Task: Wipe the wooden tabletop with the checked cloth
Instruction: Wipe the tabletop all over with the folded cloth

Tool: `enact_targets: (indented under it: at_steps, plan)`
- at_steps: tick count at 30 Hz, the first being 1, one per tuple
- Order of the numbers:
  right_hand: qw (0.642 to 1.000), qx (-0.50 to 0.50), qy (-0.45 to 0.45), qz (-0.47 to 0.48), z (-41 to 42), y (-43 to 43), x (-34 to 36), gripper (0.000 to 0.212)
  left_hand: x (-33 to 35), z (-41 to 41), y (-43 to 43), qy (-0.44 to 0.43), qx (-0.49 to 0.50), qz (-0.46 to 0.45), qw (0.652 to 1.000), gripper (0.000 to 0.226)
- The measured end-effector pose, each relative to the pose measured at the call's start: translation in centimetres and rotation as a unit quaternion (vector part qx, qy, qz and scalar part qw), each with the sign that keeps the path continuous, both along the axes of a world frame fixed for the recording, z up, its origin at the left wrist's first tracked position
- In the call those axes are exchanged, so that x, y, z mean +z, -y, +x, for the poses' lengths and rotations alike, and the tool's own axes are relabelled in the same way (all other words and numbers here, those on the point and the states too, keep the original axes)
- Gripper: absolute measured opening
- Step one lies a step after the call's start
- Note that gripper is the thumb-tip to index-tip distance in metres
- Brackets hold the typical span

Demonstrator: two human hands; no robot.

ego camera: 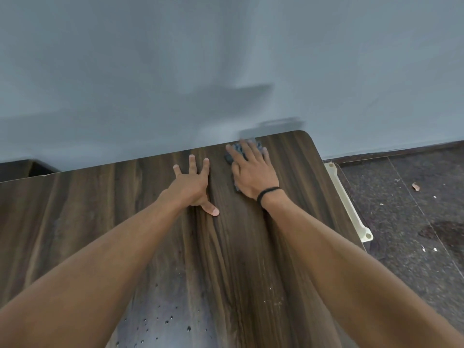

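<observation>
Nearest me, droplets (167, 322) on wooden tabletop (100, 234). Mid-table, left hand (192, 185) splayed flat, holding nothing. Farther, nr far right corner, right hand (253, 172) presses straight-fingered on checked cloth (229, 156). Prob soft, light, bunches easily, so palm its centre.

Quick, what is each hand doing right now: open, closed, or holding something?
Left hand: open, fingers spread flat on the wooden tabletop.
Right hand: open, pressing flat on the checked cloth.
</observation>
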State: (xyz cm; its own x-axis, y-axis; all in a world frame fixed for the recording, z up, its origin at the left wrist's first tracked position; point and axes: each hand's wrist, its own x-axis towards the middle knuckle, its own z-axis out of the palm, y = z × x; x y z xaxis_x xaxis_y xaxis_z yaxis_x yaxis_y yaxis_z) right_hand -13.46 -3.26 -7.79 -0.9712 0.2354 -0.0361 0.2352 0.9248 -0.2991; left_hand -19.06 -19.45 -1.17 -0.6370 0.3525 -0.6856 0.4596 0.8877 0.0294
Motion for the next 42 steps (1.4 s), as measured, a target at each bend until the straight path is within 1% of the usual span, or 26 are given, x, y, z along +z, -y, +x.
enact_targets:
  at_steps: [2, 3, 6, 7, 10, 11, 13, 15, 16, 18, 19, 20, 23, 24, 27, 28, 30, 31, 32, 35, 36, 39, 40, 42]
  plan:
    - [0.998, -0.060, 0.007, -0.013, -1.7, 0.4, 0.4, 0.056, 0.0, -0.1, -0.2, 0.009, 0.008, -0.005, 1.000, 0.144]
    - [0.998, -0.059, 0.004, -0.008, -2.1, 1.1, 0.4, 0.056, -0.1, -0.1, -0.2, 0.008, 0.010, -0.006, 1.000, 0.144]
    - [1.000, 0.009, -0.011, 0.000, 0.0, 1.9, -0.5, 0.056, -0.1, 0.2, 0.1, 0.002, -0.004, -0.003, 1.000, 0.143]
    - [1.000, 0.007, -0.008, -0.001, 0.6, 1.4, -0.4, 0.055, -0.1, 0.2, 0.1, 0.003, -0.007, -0.001, 1.000, 0.143]
    - [0.997, -0.072, 0.007, -0.021, -1.7, 0.3, 0.6, 0.056, -0.1, -0.2, -0.1, 0.008, 0.008, -0.002, 1.000, 0.144]
    - [0.996, -0.084, 0.015, -0.028, -2.5, 1.0, 0.9, 0.056, -0.1, -0.2, -0.1, 0.009, 0.010, -0.004, 1.000, 0.144]
    - [0.999, -0.048, 0.005, -0.010, -2.1, 2.6, 0.5, 0.057, -0.2, -0.1, 0.0, 0.005, 0.006, -0.002, 1.000, 0.144]
    - [1.000, -0.015, -0.010, -0.006, 0.2, 2.5, -0.3, 0.056, -0.3, 0.0, 0.0, 0.005, -0.002, 0.003, 1.000, 0.144]
    - [1.000, -0.027, -0.009, -0.006, 0.8, 1.9, -0.3, 0.055, -0.3, 0.0, 0.1, 0.007, -0.002, 0.006, 1.000, 0.144]
    - [0.996, -0.084, -0.005, -0.014, -0.3, 0.9, 0.3, 0.055, -0.3, -0.1, 0.2, 0.002, 0.001, 0.008, 1.000, 0.144]
    - [0.995, -0.097, 0.004, -0.024, -1.1, 1.1, 0.6, 0.056, -0.3, -0.2, 0.2, 0.000, 0.002, 0.007, 1.000, 0.144]
    - [0.996, -0.087, 0.010, -0.021, -1.4, 1.7, 0.7, 0.056, -0.3, -0.2, 0.3, 0.000, 0.001, 0.007, 1.000, 0.144]
    - [1.000, -0.001, -0.018, 0.010, 2.6, 2.3, -0.4, 0.055, -0.6, 0.0, 0.4, -0.004, -0.011, 0.016, 1.000, 0.144]
    - [1.000, -0.006, -0.021, 0.012, 4.5, 1.5, -0.6, 0.056, -0.6, 0.1, 0.5, -0.004, -0.013, 0.018, 1.000, 0.144]
    - [0.992, -0.123, -0.028, 0.016, 5.4, -0.3, -0.2, 0.057, -0.6, -0.3, 0.6, -0.004, 0.000, 0.024, 1.000, 0.144]
    - [0.992, -0.125, -0.021, 0.022, 5.4, 0.4, -0.2, 0.057, -0.6, -0.4, 0.6, -0.001, 0.005, 0.022, 1.000, 0.144]
    - [0.997, -0.060, -0.026, 0.036, 6.8, 2.0, -0.9, 0.057, -0.9, -0.4, 0.3, -0.002, 0.005, 0.019, 1.000, 0.145]
    - [0.999, -0.034, -0.024, 0.028, 7.8, 2.0, -1.1, 0.057, -1.1, -0.4, 0.3, -0.004, 0.001, 0.020, 1.000, 0.145]
    - [0.999, -0.035, -0.013, 0.022, 8.6, 1.6, -0.9, 0.057, -1.2, -0.3, 0.4, -0.005, -0.002, 0.021, 1.000, 0.145]
    - [0.993, -0.114, 0.003, 0.010, 7.1, 1.2, 0.1, 0.057, -1.3, -0.7, 0.7, -0.009, 0.004, 0.023, 1.000, 0.146]
    - [0.995, -0.103, 0.004, 0.007, 6.9, 2.4, 0.1, 0.057, -1.4, -0.8, 0.7, -0.009, 0.003, 0.022, 1.000, 0.146]
    - [0.999, 0.014, -0.029, 0.001, 11.0, 5.7, -0.9, 0.057, -1.9, -0.8, 0.8, -0.024, -0.013, 0.030, 0.999, 0.147]
    - [1.000, 0.011, -0.024, 0.002, 12.3, 5.4, -0.9, 0.057, -2.1, -0.8, 1.1, -0.030, -0.015, 0.037, 0.999, 0.147]
    - [0.997, -0.069, -0.027, 0.007, 11.7, 4.2, -0.5, 0.057, -2.2, -0.9, 1.4, -0.043, -0.013, 0.053, 0.998, 0.146]
